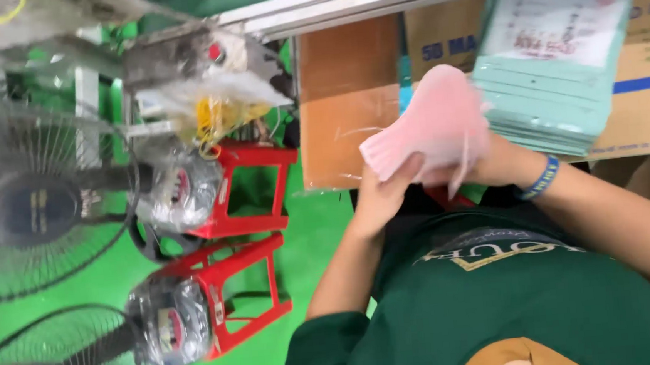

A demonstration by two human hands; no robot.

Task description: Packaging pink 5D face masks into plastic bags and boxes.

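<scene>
Item: flat stack of soft pink face masks (432,124), being gripped by left hand (384,193) underneath and right hand (486,166) beside, fingers closing around it; pale green printed packets (551,103) lying just beyond.

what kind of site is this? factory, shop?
Probably a small packing workshop. Both hands, left hand and right hand, hold a stack of pink face masks beside a pile of green printed pouches, cardboard cartons, and standing fans on a green floor.
</scene>
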